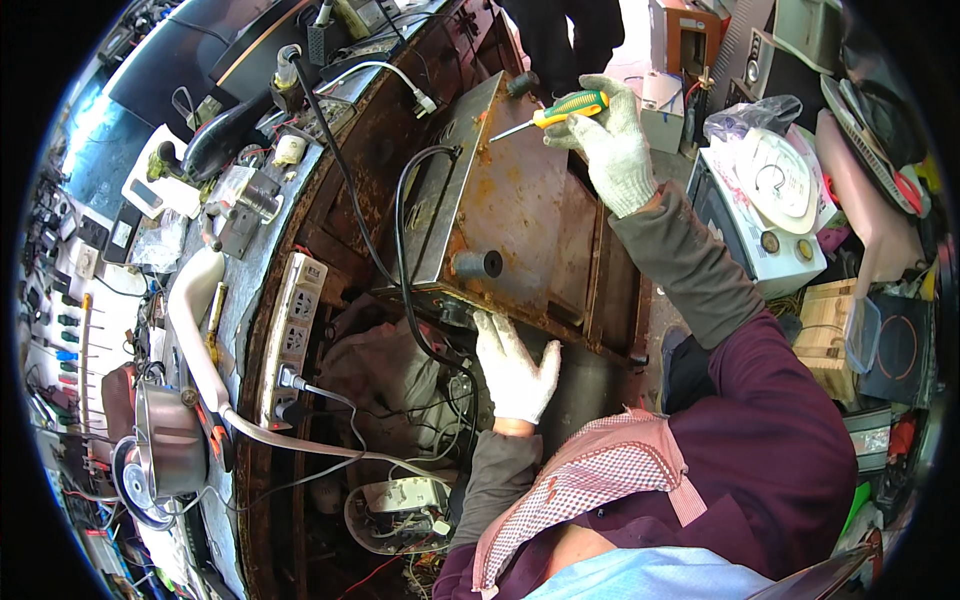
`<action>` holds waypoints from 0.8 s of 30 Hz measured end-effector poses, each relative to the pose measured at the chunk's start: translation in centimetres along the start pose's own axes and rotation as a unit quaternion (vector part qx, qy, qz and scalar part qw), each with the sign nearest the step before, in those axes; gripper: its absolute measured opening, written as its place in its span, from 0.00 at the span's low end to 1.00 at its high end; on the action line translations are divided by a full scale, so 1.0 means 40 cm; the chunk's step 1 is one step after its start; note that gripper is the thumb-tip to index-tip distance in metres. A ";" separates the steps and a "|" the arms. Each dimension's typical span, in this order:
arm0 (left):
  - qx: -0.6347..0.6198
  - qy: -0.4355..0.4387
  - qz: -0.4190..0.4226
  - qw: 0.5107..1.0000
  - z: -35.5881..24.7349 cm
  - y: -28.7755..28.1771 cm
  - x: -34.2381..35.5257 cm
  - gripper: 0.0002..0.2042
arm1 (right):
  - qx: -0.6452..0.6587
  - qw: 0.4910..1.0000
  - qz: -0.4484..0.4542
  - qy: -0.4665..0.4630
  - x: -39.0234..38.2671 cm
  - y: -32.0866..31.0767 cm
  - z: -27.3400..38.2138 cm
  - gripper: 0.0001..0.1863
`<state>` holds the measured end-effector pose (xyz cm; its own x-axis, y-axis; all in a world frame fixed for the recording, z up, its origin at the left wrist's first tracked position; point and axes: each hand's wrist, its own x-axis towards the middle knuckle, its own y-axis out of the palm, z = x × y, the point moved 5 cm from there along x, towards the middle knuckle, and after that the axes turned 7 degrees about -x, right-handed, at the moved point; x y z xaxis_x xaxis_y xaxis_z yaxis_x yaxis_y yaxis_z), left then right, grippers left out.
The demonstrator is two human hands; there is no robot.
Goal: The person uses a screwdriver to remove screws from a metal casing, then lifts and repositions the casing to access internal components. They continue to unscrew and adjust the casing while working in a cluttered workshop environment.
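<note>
My right hand (617,150), in a white knit glove, is closed on a screwdriver (572,109) with a yellow and green handle. Its thin shaft points left, with the tip over a rusty metal box appliance (520,200) that lies tilted in front of me. My left hand (512,372), gloved too, rests with fingers stretched out against the box's near lower edge. Dark round feet (478,264) stick out of the box's upward face. A black power cord (402,225) runs from the box's left side and hangs down past it.
A cluttered workbench stands at left with a power strip (295,340), a bent grey tube (197,330), a metal pot (172,440) and loose tools. An open small housing with wiring (402,508) lies below. At right are a white appliance (760,235) and a wooden box (828,325).
</note>
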<state>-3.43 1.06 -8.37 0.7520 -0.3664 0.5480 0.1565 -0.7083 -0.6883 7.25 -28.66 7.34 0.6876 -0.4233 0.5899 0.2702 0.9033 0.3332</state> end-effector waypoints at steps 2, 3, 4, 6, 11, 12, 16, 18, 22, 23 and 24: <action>0.002 0.000 -0.001 1.000 0.000 0.002 0.000 0.50 | 0.006 1.000 -0.001 -0.004 -0.001 0.002 -0.009 0.25; 0.003 0.001 -0.001 1.000 0.000 0.002 0.000 0.50 | -0.002 1.000 -0.003 0.001 -0.002 0.004 -0.014 0.25; 0.004 0.002 -0.001 1.000 0.000 0.003 -0.001 0.50 | -0.009 1.000 -0.006 0.005 -0.004 0.006 -0.017 0.25; 0.004 0.002 0.001 1.000 0.002 0.004 -0.001 0.50 | -0.014 1.000 -0.008 0.010 -0.004 0.006 -0.022 0.24; 0.002 0.004 0.001 1.000 0.004 0.002 0.000 0.50 | 0.004 1.000 -0.015 0.025 0.000 0.005 -0.033 0.25; 0.003 0.004 0.001 1.000 0.006 0.001 -0.001 0.50 | 0.006 1.000 -0.014 0.027 0.000 0.005 -0.032 0.25; 0.002 0.006 0.011 1.000 0.007 0.001 -0.002 0.50 | 0.014 0.999 -0.016 0.039 0.001 0.002 -0.029 0.25; -0.004 -0.001 0.026 1.000 0.024 0.011 -0.013 0.55 | 0.010 0.999 -0.019 0.043 0.001 0.007 -0.030 0.24; -0.015 0.000 0.033 0.999 0.033 0.013 -0.020 0.57 | -0.106 0.994 0.011 -0.010 0.021 0.007 0.001 0.21; -0.017 -0.001 0.037 0.999 0.032 0.014 -0.021 0.57 | -0.157 0.986 0.027 -0.039 0.033 -0.001 0.014 0.20; -0.019 -0.002 0.040 0.999 0.035 0.015 -0.021 0.57 | -0.173 0.984 0.022 -0.035 0.044 -0.014 0.010 0.18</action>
<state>-3.09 1.80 -9.90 0.7636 -0.4206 0.4899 0.0707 -0.6997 -0.7109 8.04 -29.93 8.46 0.6586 -0.3756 0.6520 0.4623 0.8857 0.0432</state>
